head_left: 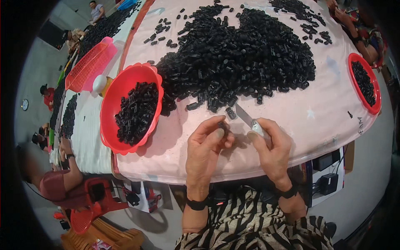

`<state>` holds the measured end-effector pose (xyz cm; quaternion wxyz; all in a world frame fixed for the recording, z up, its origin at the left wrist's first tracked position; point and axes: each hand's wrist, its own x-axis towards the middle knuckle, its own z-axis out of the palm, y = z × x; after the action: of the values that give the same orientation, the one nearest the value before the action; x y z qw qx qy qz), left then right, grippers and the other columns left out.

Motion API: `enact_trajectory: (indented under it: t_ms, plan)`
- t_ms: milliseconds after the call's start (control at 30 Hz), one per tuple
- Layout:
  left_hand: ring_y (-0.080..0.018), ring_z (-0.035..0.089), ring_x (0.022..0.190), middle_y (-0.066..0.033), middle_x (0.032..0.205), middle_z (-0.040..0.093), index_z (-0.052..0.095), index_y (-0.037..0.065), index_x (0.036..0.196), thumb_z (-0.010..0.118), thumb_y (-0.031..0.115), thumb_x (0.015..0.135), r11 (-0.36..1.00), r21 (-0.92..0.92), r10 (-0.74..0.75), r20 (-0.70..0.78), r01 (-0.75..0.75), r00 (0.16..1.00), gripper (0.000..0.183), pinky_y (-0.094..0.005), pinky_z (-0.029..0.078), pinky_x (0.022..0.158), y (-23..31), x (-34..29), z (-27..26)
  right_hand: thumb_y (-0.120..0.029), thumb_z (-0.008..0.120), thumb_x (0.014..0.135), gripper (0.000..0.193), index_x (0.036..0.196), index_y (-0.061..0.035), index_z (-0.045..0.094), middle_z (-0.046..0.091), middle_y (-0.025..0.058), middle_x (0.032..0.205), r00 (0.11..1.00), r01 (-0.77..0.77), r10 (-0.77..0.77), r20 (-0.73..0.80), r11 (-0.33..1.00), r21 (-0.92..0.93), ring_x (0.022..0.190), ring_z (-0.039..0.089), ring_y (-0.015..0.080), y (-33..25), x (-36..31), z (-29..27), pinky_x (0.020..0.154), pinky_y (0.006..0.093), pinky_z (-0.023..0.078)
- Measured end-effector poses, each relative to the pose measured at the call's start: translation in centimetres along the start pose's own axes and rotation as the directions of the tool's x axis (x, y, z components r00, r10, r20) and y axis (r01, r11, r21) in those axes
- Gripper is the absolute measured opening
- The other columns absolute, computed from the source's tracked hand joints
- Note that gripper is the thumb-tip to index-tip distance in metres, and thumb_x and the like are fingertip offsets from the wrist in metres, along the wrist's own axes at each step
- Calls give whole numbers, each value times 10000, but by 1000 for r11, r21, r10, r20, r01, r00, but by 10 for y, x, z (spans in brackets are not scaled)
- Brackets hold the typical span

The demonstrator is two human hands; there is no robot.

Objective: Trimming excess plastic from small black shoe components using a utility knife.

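My left hand [203, 149] pinches a small black plastic piece [225, 126] between thumb and fingertips, partly hidden by them. To its right, my right hand [273, 149] is closed round a knife [244, 115] with a pale wrapped handle, its blade slanting up and to the left. The blade is apart from the held piece. One loose black piece [231, 113] lies on the pink cloth just left of the blade. Beyond both hands spreads a big heap of similar black plastic pieces [237, 54].
A red scalloped bowl [107, 110] of black pieces stands at the left, beside a pink basket [89, 66]. Another red tray [377, 106] of pieces sits at the right edge. A person [62, 179] works at the left, another [362, 37] at the far right. The pink-clothed table [316, 125] curves before me.
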<state>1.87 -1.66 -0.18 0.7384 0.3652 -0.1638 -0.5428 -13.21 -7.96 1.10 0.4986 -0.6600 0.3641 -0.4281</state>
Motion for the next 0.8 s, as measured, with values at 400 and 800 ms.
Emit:
enact_trajectory:
  t_ms: [400, 800]
  plan:
    - [-139, 542, 742, -141, 1025, 648, 569, -23, 1212, 561, 95, 948, 1000, 17, -11, 15, 11, 1000, 289, -248, 461, 695, 0, 0, -3, -48, 652, 859, 224, 1053, 49, 596, 643, 108, 903, 995, 103, -102, 20, 993, -51, 779, 663, 175, 6, 1, -1, 604, 286, 567]
    - [-112, 512, 695, -106, 966, 599, 524, -16, 1250, 575, 95, 931, 998, -44, -43, 14, 44, 999, 342, -215, 417, 599, 0, 0, -7, -47, 664, 835, 190, 998, 38, 614, 655, 112, 808, 981, 192, -186, 55, 970, -148, 670, 655, 192, 9, 4, 0, 521, 282, 529]
